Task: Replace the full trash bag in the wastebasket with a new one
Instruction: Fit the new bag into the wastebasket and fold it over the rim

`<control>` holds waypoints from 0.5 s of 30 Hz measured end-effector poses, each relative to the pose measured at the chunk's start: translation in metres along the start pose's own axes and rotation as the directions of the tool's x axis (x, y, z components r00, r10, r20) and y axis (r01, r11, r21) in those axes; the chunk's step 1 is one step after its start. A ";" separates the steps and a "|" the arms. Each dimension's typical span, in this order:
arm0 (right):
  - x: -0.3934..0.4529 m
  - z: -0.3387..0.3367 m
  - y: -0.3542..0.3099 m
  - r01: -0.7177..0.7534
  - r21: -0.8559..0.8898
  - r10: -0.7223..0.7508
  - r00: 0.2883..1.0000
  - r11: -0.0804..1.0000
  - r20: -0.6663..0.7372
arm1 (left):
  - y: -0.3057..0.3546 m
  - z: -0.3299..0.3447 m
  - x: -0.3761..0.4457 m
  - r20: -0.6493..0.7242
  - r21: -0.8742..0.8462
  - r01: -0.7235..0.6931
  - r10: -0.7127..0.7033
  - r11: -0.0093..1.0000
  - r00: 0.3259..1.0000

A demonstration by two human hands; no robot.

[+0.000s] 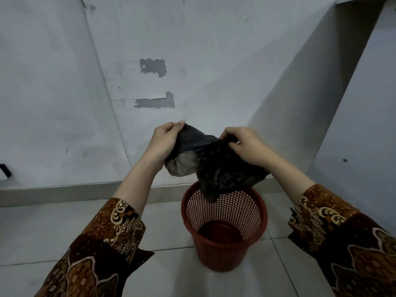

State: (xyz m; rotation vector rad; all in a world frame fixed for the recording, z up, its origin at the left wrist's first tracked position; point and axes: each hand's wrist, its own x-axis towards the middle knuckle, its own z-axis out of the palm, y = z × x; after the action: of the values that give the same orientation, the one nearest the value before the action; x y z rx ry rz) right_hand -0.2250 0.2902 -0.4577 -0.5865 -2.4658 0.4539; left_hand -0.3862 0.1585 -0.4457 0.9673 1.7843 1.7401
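Note:
A thin black trash bag [216,166] hangs crumpled in the air between my hands, its lower tip dipping just inside the rim of a red mesh wastebasket [225,251]. My left hand [165,140] pinches the bag's upper left edge. My right hand [244,144] grips the bag's upper right edge with curled fingers. The wastebasket stands upright on the tiled floor below my hands, and its inside shows bare down to the bottom.
A pale wall [150,82] with patches of peeled paint rises right behind the wastebasket, with a grey skirting [64,191] at its foot. A slanted white structure [353,93] closes in on the right. Light floor tiles [167,271] surround the basket.

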 end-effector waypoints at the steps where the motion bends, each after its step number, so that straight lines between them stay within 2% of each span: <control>1: 0.001 -0.004 0.004 -0.056 0.065 0.058 0.998 0.996 -0.038 | -0.001 -0.005 -0.001 0.065 0.062 -0.010 0.006 0.998 0.998; 3: 0.003 -0.011 0.008 -0.173 0.345 0.192 0.981 0.922 -0.022 | -0.003 -0.015 -0.002 0.284 0.211 -0.069 0.006 0.975 0.959; 4: 0.003 -0.013 0.006 -0.229 0.500 0.244 0.969 0.835 0.035 | -0.006 -0.017 -0.002 0.386 0.308 -0.116 -0.013 0.944 0.922; 5: 0.003 -0.014 0.004 -0.281 0.613 0.286 0.954 0.738 0.094 | -0.008 -0.017 -0.002 0.444 0.408 -0.187 -0.015 0.894 0.896; 6: 0.005 -0.014 0.003 -0.314 0.656 0.308 0.943 0.686 0.130 | -0.010 -0.016 0.001 0.451 0.490 -0.256 0.009 0.834 0.892; 7: 0.005 -0.013 0.002 -0.328 0.651 0.314 0.939 0.685 0.142 | -0.012 -0.014 0.002 0.411 0.534 -0.297 0.064 0.792 0.909; 8: 0.005 -0.013 0.002 -0.314 0.599 0.296 0.946 0.737 0.132 | -0.012 -0.011 0.002 0.342 0.533 -0.287 0.108 0.796 0.934; 11: 0.003 -0.012 0.009 -0.184 0.277 0.148 0.978 0.943 0.145 | -0.007 -0.009 0.003 0.171 0.332 -0.158 0.105 0.930 0.980; 13: 0.000 -0.012 0.017 -0.158 0.210 0.115 0.973 0.965 0.202 | -0.005 -0.013 0.004 0.127 0.208 -0.092 0.067 0.974 0.990; 15: -0.001 -0.014 0.023 -0.163 0.229 0.125 0.977 0.960 0.174 | -0.006 -0.019 0.006 0.072 0.078 -0.032 0.026 0.996 0.997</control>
State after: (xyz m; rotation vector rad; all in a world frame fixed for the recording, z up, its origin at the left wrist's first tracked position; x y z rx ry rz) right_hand -0.2090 0.3121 -0.4565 -0.6521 -2.4721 0.8771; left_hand -0.4053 0.1504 -0.4490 1.0787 1.8139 1.6425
